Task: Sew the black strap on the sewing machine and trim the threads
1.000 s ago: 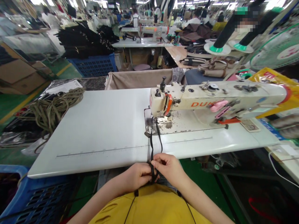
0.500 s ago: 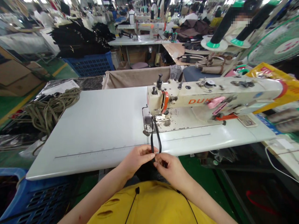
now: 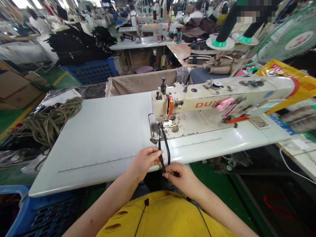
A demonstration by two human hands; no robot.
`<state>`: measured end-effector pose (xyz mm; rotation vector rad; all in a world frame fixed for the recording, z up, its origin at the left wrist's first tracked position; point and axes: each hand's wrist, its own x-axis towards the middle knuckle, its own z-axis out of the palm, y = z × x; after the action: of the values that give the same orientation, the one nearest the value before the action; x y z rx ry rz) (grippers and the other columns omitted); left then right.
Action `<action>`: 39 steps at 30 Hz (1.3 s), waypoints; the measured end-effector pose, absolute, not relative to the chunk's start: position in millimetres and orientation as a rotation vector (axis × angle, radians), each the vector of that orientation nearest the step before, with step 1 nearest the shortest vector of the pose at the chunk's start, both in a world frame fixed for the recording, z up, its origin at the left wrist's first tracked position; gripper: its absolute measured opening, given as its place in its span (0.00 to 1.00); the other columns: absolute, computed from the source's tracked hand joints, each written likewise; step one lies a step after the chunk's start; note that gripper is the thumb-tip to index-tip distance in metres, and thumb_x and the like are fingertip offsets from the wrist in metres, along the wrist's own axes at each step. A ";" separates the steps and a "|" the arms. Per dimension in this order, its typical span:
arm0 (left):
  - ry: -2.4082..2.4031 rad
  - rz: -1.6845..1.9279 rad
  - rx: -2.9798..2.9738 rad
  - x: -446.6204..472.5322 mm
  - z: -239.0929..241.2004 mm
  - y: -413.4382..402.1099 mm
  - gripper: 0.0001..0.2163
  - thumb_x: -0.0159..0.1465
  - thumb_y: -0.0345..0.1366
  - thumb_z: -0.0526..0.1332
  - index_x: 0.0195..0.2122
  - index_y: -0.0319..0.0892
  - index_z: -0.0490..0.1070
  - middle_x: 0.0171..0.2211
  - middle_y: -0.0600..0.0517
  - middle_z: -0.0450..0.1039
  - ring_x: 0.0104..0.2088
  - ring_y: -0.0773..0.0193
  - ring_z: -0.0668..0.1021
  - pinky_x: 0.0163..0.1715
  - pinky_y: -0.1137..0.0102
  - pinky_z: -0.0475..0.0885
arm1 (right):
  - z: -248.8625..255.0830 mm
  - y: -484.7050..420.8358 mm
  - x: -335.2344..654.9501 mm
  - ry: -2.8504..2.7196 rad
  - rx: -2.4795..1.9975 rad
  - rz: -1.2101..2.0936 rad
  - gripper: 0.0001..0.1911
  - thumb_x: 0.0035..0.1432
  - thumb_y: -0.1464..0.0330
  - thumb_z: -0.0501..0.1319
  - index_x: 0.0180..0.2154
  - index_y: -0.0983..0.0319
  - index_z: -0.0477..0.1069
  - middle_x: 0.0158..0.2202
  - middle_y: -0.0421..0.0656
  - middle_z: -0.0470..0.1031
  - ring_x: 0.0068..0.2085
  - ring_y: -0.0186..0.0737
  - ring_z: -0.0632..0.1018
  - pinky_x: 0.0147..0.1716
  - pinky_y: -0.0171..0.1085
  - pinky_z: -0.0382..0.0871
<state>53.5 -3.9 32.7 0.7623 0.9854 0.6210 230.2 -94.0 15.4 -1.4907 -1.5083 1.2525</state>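
Note:
A narrow black strap (image 3: 165, 142) runs from under the head of a cream sewing machine (image 3: 209, 98) down to the front edge of the white table (image 3: 103, 131). My left hand (image 3: 145, 159) pinches one strand of the strap at the table edge, fingers closed on it. Just below and to the right, my right hand (image 3: 179, 176) pinches the strap's lower end, fingers curled round it. The two hands are a few centimetres apart.
A heap of olive cord (image 3: 49, 120) lies at the table's left end. A blue crate (image 3: 37, 210) stands at lower left. A fan (image 3: 288, 39), thread cones (image 3: 227, 23) and a yellow bag (image 3: 296, 82) crowd the right. Other sewing stations and people fill the background.
My hands have risen from my lap to the table's front edge with the strap, then drawn slightly apart; the left now sits higher on the strap than the right.

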 end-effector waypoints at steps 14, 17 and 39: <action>1.054 0.781 0.741 66.0 29.6 -8.8 0.22 0.49 0.50 0.79 0.31 0.37 0.78 0.29 0.49 0.76 0.32 0.64 0.78 0.38 0.68 0.79 | 17.0 -92.7 233.3 -1.417 -1.513 1.343 0.06 0.59 0.70 0.64 0.29 0.62 0.77 0.26 0.38 0.75 0.30 0.37 0.73 0.32 0.34 0.65; 1.054 0.816 0.710 65.9 30.1 -9.9 0.24 0.46 0.51 0.80 0.31 0.36 0.78 0.29 0.49 0.77 0.32 0.64 0.79 0.37 0.69 0.79 | 18.1 -90.7 232.1 -1.412 -1.507 1.353 0.06 0.59 0.69 0.64 0.29 0.62 0.77 0.27 0.38 0.75 0.31 0.37 0.73 0.32 0.34 0.65; 1.047 1.132 0.557 45.9 19.1 31.7 0.21 0.46 0.40 0.81 0.35 0.36 0.77 0.32 0.51 0.79 0.31 0.66 0.81 0.34 0.72 0.80 | 3.4 -101.6 258.8 -1.267 -1.480 1.632 0.16 0.51 0.55 0.71 0.30 0.62 0.79 0.29 0.41 0.78 0.32 0.40 0.75 0.34 0.36 0.67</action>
<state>45.9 31.7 19.1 0.5572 1.0472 1.1319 258.8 -101.6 3.4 -1.4797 -1.2673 1.6320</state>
